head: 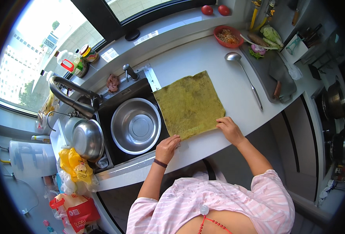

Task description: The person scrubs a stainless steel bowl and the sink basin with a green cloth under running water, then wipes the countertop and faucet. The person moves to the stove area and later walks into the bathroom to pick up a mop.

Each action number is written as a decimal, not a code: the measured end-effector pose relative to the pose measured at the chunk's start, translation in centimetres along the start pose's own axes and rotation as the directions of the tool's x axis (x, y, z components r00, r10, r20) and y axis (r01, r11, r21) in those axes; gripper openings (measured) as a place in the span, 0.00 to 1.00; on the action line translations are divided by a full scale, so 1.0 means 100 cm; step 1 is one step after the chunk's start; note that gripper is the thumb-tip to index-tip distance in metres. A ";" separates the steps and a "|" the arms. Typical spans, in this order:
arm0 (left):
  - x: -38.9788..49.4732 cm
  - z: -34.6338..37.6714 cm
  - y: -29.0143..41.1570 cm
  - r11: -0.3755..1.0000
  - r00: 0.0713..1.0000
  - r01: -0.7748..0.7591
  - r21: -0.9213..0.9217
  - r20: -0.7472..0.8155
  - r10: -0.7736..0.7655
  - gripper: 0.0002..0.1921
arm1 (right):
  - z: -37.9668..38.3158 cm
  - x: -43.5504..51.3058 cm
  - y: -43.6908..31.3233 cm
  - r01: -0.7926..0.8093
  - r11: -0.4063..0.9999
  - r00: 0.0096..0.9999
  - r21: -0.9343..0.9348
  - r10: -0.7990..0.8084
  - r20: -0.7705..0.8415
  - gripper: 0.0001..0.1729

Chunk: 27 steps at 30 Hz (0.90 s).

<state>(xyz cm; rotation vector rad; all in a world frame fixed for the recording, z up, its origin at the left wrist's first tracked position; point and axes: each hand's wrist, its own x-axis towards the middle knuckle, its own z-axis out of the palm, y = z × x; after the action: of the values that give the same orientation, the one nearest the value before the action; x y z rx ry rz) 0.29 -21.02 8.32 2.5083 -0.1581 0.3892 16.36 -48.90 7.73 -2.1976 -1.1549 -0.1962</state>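
Note:
A square olive-yellow cloth (191,103) with darker stains is spread on the white countertop (178,65), just right of the sink. My left hand (167,146) pinches its near left corner, close to the sink's edge. At the near right corner, my right hand (228,128) has its fingertips on the cloth's edge. Inside the dark sink (125,159) sits a round stainless steel basin (136,125) with nothing in it.
A metal ladle (247,76) lies to the right, before a grey cutting board (273,73) with vegetables. Behind it stands a red bowl of food (228,36). Left of the sink are a tap (73,99), a metal bowl (87,139) and yellow plastic bags (74,166).

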 end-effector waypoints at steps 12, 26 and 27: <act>0.066 -0.032 -0.015 0.928 0.947 0.321 -0.191 0.086 -0.310 0.11 | -0.048 0.074 -0.002 -0.036 0.999 0.996 -0.041 0.039 0.075 0.12; 0.075 0.052 -0.018 0.898 0.969 0.225 0.379 0.007 -0.246 0.28 | 0.074 0.073 0.007 -0.167 0.933 0.979 -0.318 0.194 0.055 0.33; 0.069 0.044 -0.020 0.903 0.958 0.275 0.329 -0.015 -0.286 0.27 | 0.069 0.074 0.009 -0.254 0.936 0.967 -0.245 0.247 -0.059 0.32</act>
<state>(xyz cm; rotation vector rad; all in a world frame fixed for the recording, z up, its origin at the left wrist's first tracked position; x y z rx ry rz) 8.31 -22.13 5.93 2.8122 0.2779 0.2718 20.47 -40.05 4.92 -2.5323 -0.8609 -0.2754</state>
